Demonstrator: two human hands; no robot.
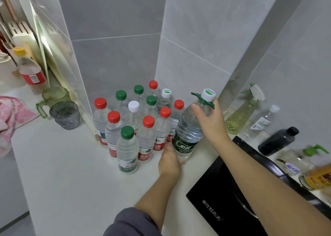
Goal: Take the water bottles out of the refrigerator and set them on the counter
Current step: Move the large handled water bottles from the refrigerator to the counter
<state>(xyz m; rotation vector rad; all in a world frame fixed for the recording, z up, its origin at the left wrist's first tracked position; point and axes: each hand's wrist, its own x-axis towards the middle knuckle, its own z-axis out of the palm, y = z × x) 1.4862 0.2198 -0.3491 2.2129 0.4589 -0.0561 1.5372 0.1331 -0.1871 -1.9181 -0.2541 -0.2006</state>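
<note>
looks mostly done: about a dozen small bottles (146, 137) stand on the counter (71, 164) in the corner. big bottle (188, 133) is tilted just beside them, not set down yet. left hand (169, 161) grips its base, right hand (209, 121) wraps its shoulder. fridge not in view, so can't tell what's left.

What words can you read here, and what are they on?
"Cestbon": white cap of the big bottle.
"怡寶": the big bottle's dark green label.
"农夫山": paper label of the front green-capped bottle.
Lettering on the stove: upside down, unreadable.
Everything else: too small or blurred.
</note>
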